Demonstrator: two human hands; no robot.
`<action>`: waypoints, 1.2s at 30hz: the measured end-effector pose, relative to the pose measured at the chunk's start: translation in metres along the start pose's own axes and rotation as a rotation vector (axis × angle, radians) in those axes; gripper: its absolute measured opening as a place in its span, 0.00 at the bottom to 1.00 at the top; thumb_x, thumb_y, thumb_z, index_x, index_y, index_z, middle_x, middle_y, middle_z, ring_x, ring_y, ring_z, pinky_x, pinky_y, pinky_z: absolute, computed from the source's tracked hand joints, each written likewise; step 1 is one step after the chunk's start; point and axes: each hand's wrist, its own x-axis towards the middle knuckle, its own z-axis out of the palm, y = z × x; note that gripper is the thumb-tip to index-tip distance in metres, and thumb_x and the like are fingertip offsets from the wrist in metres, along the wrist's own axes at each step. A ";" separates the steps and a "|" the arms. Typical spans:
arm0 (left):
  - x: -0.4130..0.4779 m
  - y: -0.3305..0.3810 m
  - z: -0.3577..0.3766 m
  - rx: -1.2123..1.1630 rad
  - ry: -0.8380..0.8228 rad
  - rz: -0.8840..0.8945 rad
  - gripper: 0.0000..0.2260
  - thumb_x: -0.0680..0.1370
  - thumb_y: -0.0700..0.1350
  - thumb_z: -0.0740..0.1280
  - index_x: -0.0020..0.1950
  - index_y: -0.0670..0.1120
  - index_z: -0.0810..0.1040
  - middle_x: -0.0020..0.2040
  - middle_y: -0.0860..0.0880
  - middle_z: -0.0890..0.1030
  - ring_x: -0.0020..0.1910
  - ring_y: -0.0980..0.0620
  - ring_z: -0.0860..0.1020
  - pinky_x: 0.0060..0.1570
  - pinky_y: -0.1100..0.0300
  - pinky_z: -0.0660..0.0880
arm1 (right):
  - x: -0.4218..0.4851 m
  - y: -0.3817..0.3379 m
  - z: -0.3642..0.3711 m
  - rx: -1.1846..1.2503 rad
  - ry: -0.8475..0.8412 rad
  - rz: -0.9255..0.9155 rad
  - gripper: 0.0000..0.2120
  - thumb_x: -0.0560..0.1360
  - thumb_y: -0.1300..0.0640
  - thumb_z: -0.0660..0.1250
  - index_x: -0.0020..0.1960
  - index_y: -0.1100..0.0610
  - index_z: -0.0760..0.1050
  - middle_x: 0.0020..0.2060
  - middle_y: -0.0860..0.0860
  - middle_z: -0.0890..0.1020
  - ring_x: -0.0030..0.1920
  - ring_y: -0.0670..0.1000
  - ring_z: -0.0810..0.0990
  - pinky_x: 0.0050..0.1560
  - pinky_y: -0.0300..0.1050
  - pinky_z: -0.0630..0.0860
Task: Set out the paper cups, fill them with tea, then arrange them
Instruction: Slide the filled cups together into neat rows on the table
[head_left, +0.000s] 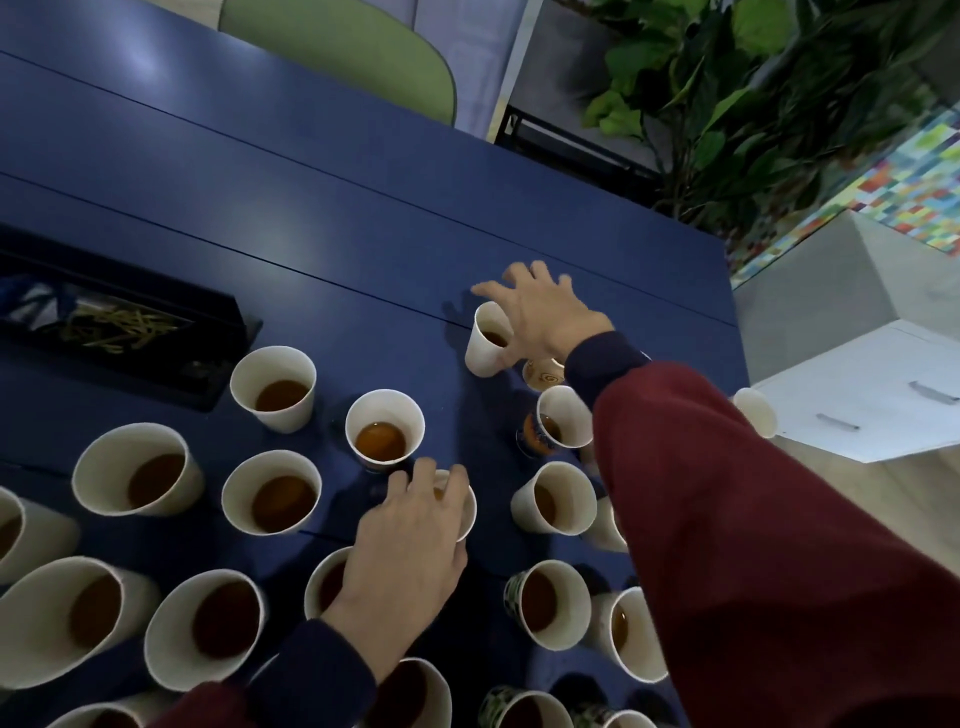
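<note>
Head view: thin paper cups (272, 364), part-filled with tea, crowd the tabletop (363, 208). They look light, easily crushed and prone to slosh, so they are best taken round the upper wall. The right hand (540, 317) is spread over the far cup (483, 345) at 1 o'clock. The left hand (410, 535) curls over the rim of the middle cup (467, 512).

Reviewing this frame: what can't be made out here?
All in the head view:
- Whether the right hand grips the far cup or only rests on it: the palm hides the contact.
- The left hand covers the middle cup, so its tea level and the grip are hidden.
- The printed cup sits mostly under the right wrist.
- The black tray contents are dark and blurred.
- The bottom-edge cup is cut off by the frame.
</note>
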 end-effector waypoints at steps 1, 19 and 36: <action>0.000 0.000 0.000 -0.008 -0.007 0.000 0.30 0.73 0.56 0.71 0.73 0.51 0.68 0.62 0.47 0.72 0.56 0.48 0.75 0.38 0.57 0.76 | 0.002 0.002 -0.003 0.109 -0.046 -0.024 0.45 0.68 0.41 0.77 0.78 0.44 0.58 0.68 0.54 0.66 0.65 0.60 0.69 0.64 0.59 0.70; 0.001 0.001 0.003 -0.041 0.063 0.034 0.30 0.81 0.56 0.61 0.79 0.53 0.52 0.72 0.49 0.61 0.67 0.49 0.67 0.56 0.58 0.74 | 0.012 0.014 0.015 0.216 0.056 -0.010 0.33 0.75 0.40 0.71 0.73 0.54 0.65 0.59 0.55 0.75 0.56 0.60 0.77 0.53 0.53 0.74; -0.002 0.003 0.001 -0.081 0.047 -0.011 0.29 0.80 0.56 0.64 0.77 0.53 0.56 0.70 0.49 0.63 0.65 0.50 0.68 0.56 0.57 0.74 | -0.006 0.023 0.013 0.444 0.073 0.072 0.41 0.76 0.28 0.59 0.79 0.54 0.60 0.72 0.56 0.69 0.70 0.59 0.71 0.69 0.59 0.69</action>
